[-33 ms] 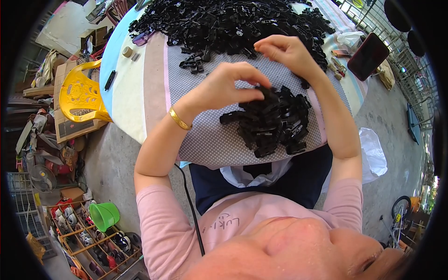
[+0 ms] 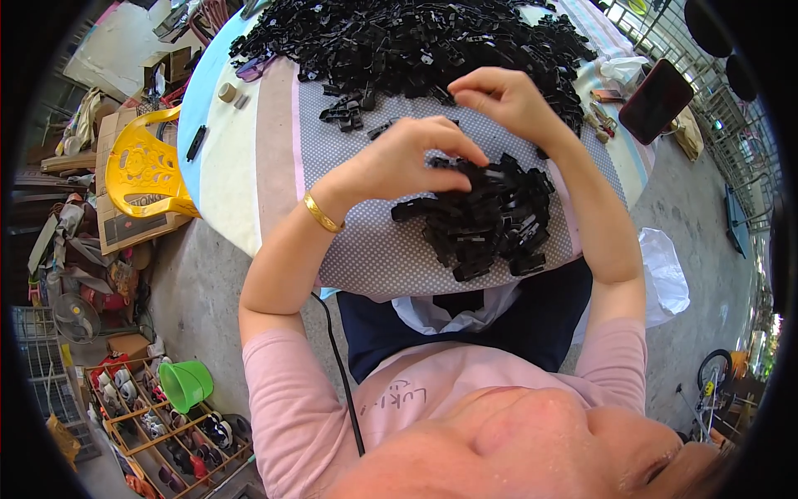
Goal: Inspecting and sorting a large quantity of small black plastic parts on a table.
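Note:
A small heap of black plastic clip-like parts lies near the table's front edge. Over its upper left side is my left hand, thumb and forefinger apart, the fingertips at the topmost parts. My right hand hovers farther off, by the near edge of a much larger pile of the same black parts. Its thumb and forefinger are drawn close together; whatever lies between them cannot be made out. A few loose black parts rest on the cloth between the two piles.
A striped, dotted cloth covers the round table. At the right stands a dark phone on a holder. To the left are a yellow chair, a green bucket and a shoe rack. A black cable hangs beside me.
My left hand has shifted slightly down over the small heap, its thumb and forefinger spreading away from a black part. My right hand has moved a little to the left.

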Motion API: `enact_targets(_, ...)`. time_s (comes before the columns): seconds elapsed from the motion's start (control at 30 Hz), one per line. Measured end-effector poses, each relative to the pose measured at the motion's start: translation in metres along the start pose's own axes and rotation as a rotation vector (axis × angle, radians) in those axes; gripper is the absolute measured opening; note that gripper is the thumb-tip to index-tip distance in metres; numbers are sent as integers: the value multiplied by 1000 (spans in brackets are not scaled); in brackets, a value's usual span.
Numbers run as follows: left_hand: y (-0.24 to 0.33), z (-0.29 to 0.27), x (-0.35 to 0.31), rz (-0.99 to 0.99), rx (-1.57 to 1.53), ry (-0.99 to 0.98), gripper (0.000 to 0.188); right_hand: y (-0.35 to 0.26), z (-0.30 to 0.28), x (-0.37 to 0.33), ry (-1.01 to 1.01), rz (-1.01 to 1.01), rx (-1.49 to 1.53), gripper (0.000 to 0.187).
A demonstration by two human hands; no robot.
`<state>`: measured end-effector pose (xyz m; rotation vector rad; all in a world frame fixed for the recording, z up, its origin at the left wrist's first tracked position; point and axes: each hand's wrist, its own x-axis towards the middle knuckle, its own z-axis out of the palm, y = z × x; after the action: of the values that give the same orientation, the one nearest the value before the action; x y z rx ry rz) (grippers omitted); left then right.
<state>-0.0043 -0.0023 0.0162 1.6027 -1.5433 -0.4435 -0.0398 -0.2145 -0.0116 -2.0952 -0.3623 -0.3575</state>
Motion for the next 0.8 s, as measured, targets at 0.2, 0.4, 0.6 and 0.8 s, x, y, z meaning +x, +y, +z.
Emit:
enact_targets(0.2, -19, 3, 6, -161, -170, 210, 23, 10, 5, -3, 181, -61, -631, 18)
enact_targets(0.4, -61, 14, 11, -58, 464, 356, 23, -3, 4, -3, 68, 118, -847, 24)
enact_targets(0.6, -48, 7, 10, -431, -87, 475, 16, -5, -7, -2, -36, 161, -422, 20)
enact_targets(0.8, -38, -5, 4, -409, -595, 573, 23, -1, -26, -1, 284, -51, -536, 17)
